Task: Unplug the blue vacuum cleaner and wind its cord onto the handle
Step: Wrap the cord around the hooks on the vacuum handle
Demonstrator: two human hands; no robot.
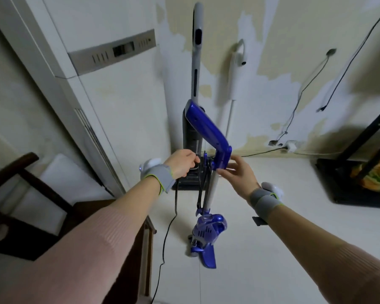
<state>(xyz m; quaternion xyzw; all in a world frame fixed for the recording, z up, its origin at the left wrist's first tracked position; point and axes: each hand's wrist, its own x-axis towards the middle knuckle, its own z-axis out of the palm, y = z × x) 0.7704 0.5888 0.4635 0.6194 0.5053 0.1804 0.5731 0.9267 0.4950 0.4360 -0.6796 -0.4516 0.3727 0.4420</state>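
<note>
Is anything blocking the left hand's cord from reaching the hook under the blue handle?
Nothing visible does. The left hand holds the black cord right beside the hook area below the blue handle; the right hand steadies the other side.

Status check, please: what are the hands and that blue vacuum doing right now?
Left hand pinching cord at handle. Right hand open, steadying the blue vacuum. Several loops wound, slack trailing on floor. Nothing in the way.

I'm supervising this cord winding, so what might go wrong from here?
The blue vacuum cleaner stands upright, steadied only by the right hand at the handle; it may tip. Slack cord trailing on the floor from the left hand might snag the wooden chair or trip someone.
</note>
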